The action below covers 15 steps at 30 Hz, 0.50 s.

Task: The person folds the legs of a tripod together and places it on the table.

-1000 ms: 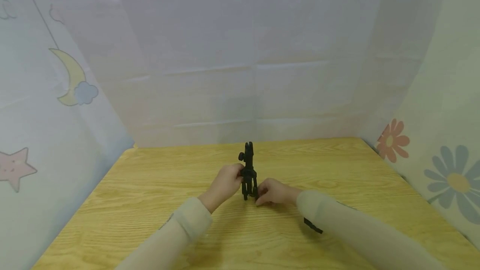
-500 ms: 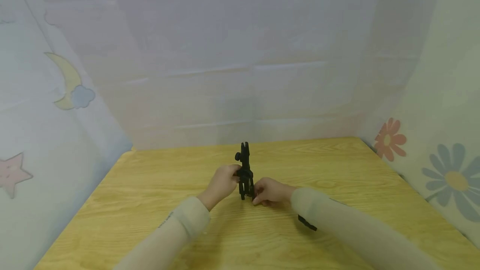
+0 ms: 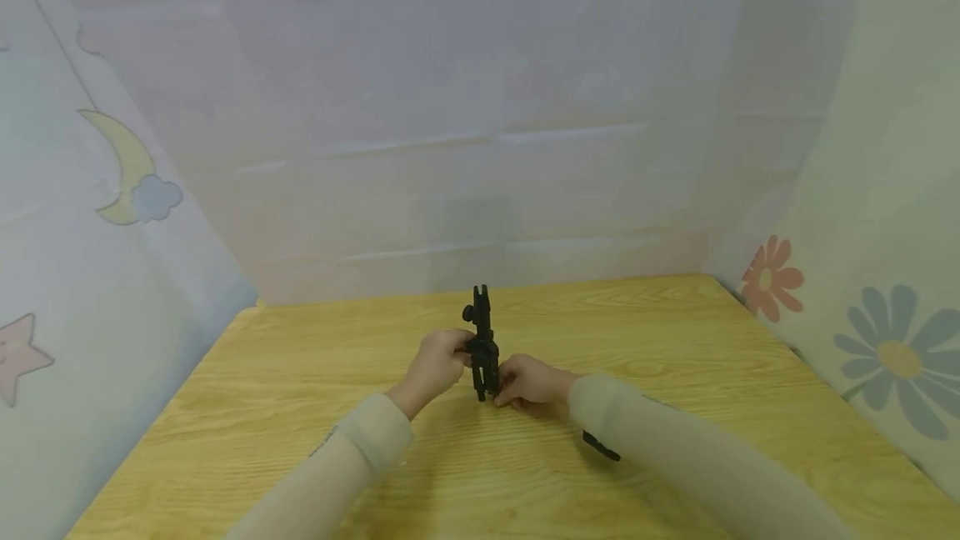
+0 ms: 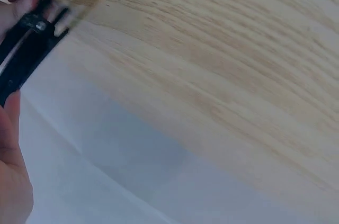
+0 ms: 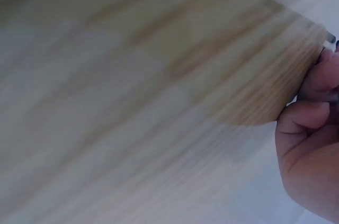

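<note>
A small black tripod (image 3: 483,348) stands upright over the wooden table in the head view, with a round knob on its upper left side and a forked top. Its legs are drawn close together. My left hand (image 3: 438,365) grips the tripod around its middle from the left. Low on the other side, my right hand (image 3: 531,380) pinches a leg near its foot. In the left wrist view, the tripod (image 4: 24,54) lies between the left hand's fingers and another hand's fingertips. The right wrist view shows curled fingers (image 5: 312,113); the tripod is mostly out of frame there.
The wood-grain table (image 3: 300,440) ends at a pale cloth backdrop (image 3: 375,148) behind the tripod. Printed cloth walls with a moon (image 3: 123,157) and flowers (image 3: 900,359) rise at both sides. A black piece (image 3: 602,446) shows beneath the right sleeve.
The tripod's right leg has moved inward, so its legs look narrower. Both hands and the tripod shift slightly left in the head view, along with the whole scene.
</note>
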Tool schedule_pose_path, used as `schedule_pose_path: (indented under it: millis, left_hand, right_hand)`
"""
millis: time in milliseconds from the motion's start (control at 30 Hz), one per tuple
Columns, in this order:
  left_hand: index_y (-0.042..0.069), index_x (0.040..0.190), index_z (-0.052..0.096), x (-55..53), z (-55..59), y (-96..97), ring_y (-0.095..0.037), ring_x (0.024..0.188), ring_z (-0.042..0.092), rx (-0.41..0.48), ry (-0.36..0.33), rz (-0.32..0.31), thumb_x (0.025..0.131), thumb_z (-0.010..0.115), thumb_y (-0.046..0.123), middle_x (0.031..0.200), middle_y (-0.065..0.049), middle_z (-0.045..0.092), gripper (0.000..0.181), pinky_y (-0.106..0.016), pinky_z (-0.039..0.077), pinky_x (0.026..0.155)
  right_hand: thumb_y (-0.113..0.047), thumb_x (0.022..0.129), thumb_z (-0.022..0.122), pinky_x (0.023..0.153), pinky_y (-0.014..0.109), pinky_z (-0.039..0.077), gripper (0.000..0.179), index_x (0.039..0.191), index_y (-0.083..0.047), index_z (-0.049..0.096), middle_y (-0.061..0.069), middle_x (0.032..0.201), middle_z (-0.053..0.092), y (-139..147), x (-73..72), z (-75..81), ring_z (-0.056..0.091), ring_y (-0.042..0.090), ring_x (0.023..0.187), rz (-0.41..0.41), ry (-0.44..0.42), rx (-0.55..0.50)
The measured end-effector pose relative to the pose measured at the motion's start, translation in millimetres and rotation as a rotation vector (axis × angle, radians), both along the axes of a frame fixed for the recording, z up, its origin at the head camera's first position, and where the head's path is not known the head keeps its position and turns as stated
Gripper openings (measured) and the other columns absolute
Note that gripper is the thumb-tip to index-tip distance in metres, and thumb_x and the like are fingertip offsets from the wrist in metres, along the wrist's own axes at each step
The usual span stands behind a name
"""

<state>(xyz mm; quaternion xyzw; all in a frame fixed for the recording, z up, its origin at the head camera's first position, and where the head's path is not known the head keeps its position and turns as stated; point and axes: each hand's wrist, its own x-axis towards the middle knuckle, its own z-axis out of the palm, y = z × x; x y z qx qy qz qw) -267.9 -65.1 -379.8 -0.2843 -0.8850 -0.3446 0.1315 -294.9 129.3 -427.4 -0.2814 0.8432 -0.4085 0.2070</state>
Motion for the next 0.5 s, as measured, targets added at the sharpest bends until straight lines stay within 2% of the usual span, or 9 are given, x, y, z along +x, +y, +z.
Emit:
schedule_pose_path:
  millis: [133,300,400,500]
  left_hand:
    - [-0.007,0.1,0.07,-1.8,-4.3,0.0,-0.027,0.078,0.07,0.049,-0.05,0.001,0.087,0.063,-0.011,0.088,-0.016,0.073,0.015,-0.031,0.057,0.064]
    - [-0.007,0.103,0.068,-8.2,-4.2,-5.2,-0.032,0.078,0.069,0.163,-0.257,0.0,0.092,0.057,-0.01,0.095,-0.019,0.071,0.015,-0.035,0.056,0.058]
    - [-0.008,0.105,0.067,-11.2,-3.4,-8.5,-0.035,0.082,0.069,0.224,-0.333,-0.009,0.093,0.056,-0.008,0.097,-0.02,0.071,0.016,-0.038,0.057,0.059]
    - [-0.009,0.107,0.067,-13.3,-5.3,-12.4,-0.031,0.082,0.07,0.285,-0.381,0.008,0.094,0.058,-0.005,0.097,-0.019,0.071,0.016,-0.035,0.057,0.06]
  right_hand:
    - [-0.003,0.087,0.072,0.037,0.019,0.039,0.004,0.085,0.0,0.07,0.0,0.051,0.052,-2.8,-0.2,-2.2,0.045,0.008,0.038,-0.048,-0.025,-0.014]
    - [-0.005,0.087,0.073,0.037,0.019,0.04,0.005,0.086,-0.001,0.071,0.0,0.053,0.052,-2.8,1.1,-2.4,0.045,0.008,0.04,-0.085,-0.038,-0.028]
    - [-0.005,0.087,0.073,0.037,0.019,0.04,0.005,0.084,-0.002,0.07,0.0,0.053,0.052,-2.9,1.4,-1.5,0.045,0.008,0.04,-0.095,-0.033,-0.033]
    - [-0.006,0.087,0.072,0.038,0.019,0.04,0.008,0.082,-0.001,0.069,0.0,0.053,0.052,-2.3,2.0,-0.2,0.045,0.008,0.04,-0.104,-0.041,-0.034]
